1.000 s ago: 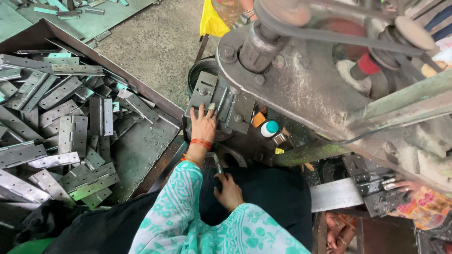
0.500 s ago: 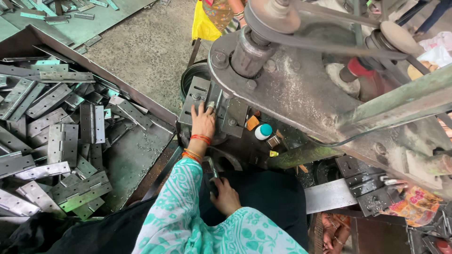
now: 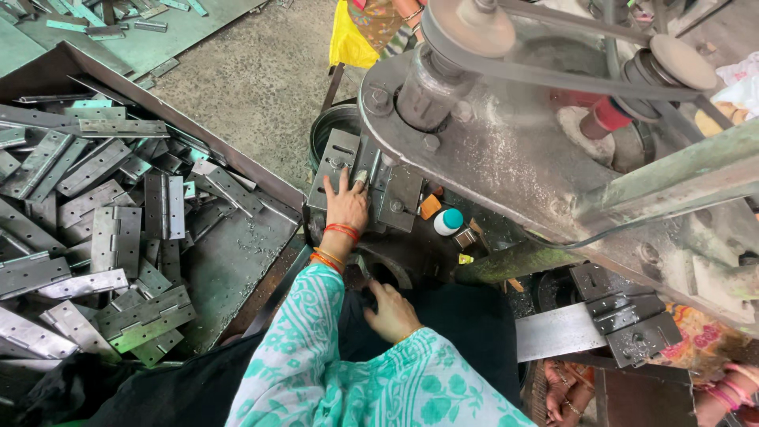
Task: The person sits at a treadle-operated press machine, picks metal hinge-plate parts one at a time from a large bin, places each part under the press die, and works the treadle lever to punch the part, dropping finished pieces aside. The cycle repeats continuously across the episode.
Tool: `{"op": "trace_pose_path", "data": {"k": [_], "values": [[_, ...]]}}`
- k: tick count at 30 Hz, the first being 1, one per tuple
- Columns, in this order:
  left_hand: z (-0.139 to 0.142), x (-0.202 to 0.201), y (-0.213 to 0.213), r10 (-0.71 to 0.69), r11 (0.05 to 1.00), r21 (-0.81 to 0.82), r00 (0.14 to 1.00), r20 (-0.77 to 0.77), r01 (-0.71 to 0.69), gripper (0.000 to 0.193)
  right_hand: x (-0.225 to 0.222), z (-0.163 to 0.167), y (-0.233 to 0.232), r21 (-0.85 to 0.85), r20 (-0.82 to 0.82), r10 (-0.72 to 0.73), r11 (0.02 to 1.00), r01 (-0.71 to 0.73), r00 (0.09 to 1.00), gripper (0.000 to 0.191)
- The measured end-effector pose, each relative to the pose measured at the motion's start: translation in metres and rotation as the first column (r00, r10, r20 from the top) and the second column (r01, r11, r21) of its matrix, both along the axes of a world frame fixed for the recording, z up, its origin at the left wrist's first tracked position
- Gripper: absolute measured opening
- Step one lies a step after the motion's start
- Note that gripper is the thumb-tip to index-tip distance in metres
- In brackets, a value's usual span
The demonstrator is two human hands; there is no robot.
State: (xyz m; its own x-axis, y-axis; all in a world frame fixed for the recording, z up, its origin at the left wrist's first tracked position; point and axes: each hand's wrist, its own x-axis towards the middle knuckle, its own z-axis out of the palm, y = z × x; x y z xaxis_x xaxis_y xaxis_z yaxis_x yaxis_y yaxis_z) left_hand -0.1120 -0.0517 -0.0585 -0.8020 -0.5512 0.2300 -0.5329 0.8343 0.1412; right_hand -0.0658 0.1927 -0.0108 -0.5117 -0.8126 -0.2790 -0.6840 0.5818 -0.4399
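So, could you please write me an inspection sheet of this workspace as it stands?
Surface: dark machine bed, grimy, under a belt-driven press.
Job's things: grey metal plate on the bed; a hinge part at the fingertips.
Clutter: small bottle with teal cap, orange bit, scraps.
Hands: left hand flat on the plate, open; right hand low near the lap, on something dark, grip unclear.
Cables: nothing seen; a drive belt runs between pulleys.
Surroundings: tray heaped with hinges; concrete floor; another person's hands at lower right.
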Motion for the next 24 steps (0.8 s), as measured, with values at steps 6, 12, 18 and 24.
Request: {"op": "trace_pose_path", "data": {"k": [6,12,18,24], "values": [[0.004,-0.005,-0.003,0.002,1.000,-0.012,0.999,0.033,-0.002,0.039,0.018,-0.008,0.013,-0.059,0.107,-0.113,0.991,0.119,0.988,0.051],[0.004,-0.009,-0.009,0.030,0.999,-0.023,1.000,0.006,-0.029,0.043,-0.009,0.011,-0.004,-0.022,0.049,0.015,1.000,-0.014,0.999,0.056],[0.007,-0.015,-0.012,0.031,0.999,0.006,0.996,0.086,-0.032,0.042,-0.008,-0.004,-0.001,-0.002,0.012,0.016,1.000,-0.016,1.000,0.054],[0.002,-0.014,-0.014,0.037,0.999,-0.004,0.998,0.041,-0.037,0.043,0.025,-0.060,0.029,-0.202,0.034,-0.082,0.975,0.088,0.996,0.050]]}}
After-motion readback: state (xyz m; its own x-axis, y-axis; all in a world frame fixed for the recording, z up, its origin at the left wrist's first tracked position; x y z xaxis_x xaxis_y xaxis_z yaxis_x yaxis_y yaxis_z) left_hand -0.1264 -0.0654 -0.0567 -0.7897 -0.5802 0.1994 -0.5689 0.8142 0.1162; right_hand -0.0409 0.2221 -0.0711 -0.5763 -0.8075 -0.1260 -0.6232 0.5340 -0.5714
